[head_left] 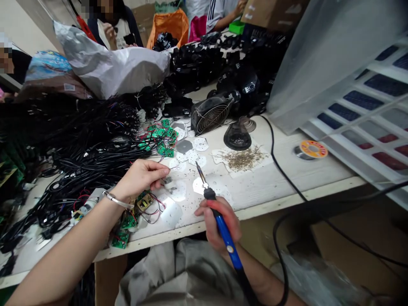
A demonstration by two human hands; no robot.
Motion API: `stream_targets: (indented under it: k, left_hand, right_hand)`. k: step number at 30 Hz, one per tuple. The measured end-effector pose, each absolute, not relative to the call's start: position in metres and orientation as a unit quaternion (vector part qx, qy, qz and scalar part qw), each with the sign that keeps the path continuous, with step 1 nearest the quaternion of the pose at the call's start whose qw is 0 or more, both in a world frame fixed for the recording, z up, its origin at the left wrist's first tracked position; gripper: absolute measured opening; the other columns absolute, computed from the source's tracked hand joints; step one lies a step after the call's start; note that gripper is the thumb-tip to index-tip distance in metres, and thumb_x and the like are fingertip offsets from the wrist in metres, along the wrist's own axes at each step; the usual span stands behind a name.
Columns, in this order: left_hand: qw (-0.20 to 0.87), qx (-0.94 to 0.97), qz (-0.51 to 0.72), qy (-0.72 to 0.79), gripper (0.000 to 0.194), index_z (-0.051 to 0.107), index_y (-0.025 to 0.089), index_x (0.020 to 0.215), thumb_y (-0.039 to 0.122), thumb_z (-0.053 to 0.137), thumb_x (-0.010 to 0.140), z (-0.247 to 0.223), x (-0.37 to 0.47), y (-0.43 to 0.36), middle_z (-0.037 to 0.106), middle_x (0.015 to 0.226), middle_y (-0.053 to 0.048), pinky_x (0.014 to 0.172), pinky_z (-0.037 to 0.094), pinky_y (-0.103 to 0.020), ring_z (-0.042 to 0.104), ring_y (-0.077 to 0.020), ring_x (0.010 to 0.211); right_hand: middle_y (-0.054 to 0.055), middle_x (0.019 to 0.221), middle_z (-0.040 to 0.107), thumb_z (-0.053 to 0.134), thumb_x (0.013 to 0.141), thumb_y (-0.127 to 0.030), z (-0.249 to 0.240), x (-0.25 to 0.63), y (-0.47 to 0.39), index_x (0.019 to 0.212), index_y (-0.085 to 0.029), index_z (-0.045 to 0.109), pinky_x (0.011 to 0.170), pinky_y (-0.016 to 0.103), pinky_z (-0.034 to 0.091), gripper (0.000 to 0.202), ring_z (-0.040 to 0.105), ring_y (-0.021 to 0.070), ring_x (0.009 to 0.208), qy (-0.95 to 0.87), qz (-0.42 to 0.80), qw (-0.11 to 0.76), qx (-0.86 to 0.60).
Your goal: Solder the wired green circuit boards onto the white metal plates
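My right hand (221,221) is wrapped round a blue soldering iron (225,233), whose tip points up and away over the bench. My left hand (145,175) is pinched at the fingertips on what looks like a thin wire (174,167). Beyond the iron's tip lie white octagonal plates (200,144) and a grey one (184,146). Small green circuit boards (165,151) with red and black wires sit beyond my left hand. Under my left wrist is a board with a yellow part (145,202), and another green board (120,240) lies at the bench edge.
Black cables (95,148) are heaped on the left. A small fan (210,117), a soldering stand (237,136), brown debris (244,158) and a solder spool (310,149) are beyond the iron. White crates (360,127) stand right; the iron's cord (288,180) crosses the bench edge. People sit opposite.
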State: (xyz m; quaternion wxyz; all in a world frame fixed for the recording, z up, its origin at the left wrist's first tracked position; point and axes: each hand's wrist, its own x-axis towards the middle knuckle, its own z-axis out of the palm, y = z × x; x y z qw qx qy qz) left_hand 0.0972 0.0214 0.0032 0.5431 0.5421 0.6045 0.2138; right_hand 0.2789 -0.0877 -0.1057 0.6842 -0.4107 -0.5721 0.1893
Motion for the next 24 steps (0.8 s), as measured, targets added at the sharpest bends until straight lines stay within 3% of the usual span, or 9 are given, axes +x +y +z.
stream_targets:
  k: [5, 10, 14, 19, 24]
  left_hand:
    - [0.459, 0.581, 0.279, 0.612, 0.033, 0.071, 0.012, 0.079, 0.042, 0.072, 0.066, 0.001, 0.100, 0.017, 0.054, 0.047, 0.003, 0.040, 0.032, -0.019, 0.043, -0.0073, 0.041]
    - [0.217, 0.738, 0.317, 0.555, 0.017, 0.069, 0.015, 0.075, 0.030, 0.061, 0.077, -0.004, 0.101, 0.018, 0.063, 0.069, -0.002, 0.057, 0.044, -0.022, 0.055, -0.0106, 0.061]
    - [0.058, 0.844, 0.231, 0.481, 0.017, 0.065, 0.016, 0.080, 0.021, 0.049, 0.085, -0.008, 0.098, 0.019, 0.062, 0.073, -0.002, 0.061, 0.044, -0.022, 0.055, -0.0113, 0.065]
    - [0.035, 0.909, 0.054, 0.412, 0.019, 0.062, 0.016, 0.081, 0.019, 0.045, 0.088, -0.023, 0.084, 0.016, 0.066, 0.079, -0.004, 0.059, 0.047, -0.024, 0.059, -0.0139, 0.066]
    - [0.127, 0.921, 0.048, 0.365, 0.017, 0.062, 0.017, 0.085, 0.017, 0.045, 0.087, -0.041, 0.072, 0.010, 0.068, 0.110, -0.010, 0.085, 0.054, -0.033, 0.064, -0.0188, 0.098]
  right_hand:
    - [0.001, 0.075, 0.065, 0.053, 0.085, -0.004, -0.104, 0.279, -0.088, 0.111, -0.022, 0.057, 0.063, 0.034, 0.055, 0.032, 0.061, 0.0165, 0.067, -0.570, 0.197, 0.682, -0.414]
    - [0.001, 0.073, 0.065, 0.053, 0.085, -0.005, -0.104, 0.280, -0.087, 0.110, -0.021, 0.058, 0.064, 0.035, 0.055, 0.030, 0.061, 0.0169, 0.067, -0.570, 0.192, 0.684, -0.414]
    - [0.002, 0.076, 0.065, 0.053, 0.084, -0.004, -0.106, 0.279, -0.087, 0.111, -0.021, 0.058, 0.065, 0.035, 0.056, 0.033, 0.061, 0.0168, 0.068, -0.566, 0.196, 0.688, -0.411]
    - [0.002, 0.077, 0.064, 0.053, 0.085, -0.004, -0.106, 0.280, -0.087, 0.111, -0.020, 0.058, 0.064, 0.034, 0.056, 0.031, 0.063, 0.0162, 0.066, -0.564, 0.196, 0.688, -0.413]
    - [0.001, 0.073, 0.066, 0.053, 0.087, -0.010, -0.104, 0.283, -0.088, 0.108, -0.022, 0.058, 0.063, 0.033, 0.055, 0.025, 0.063, 0.0169, 0.066, -0.584, 0.205, 0.670, -0.410]
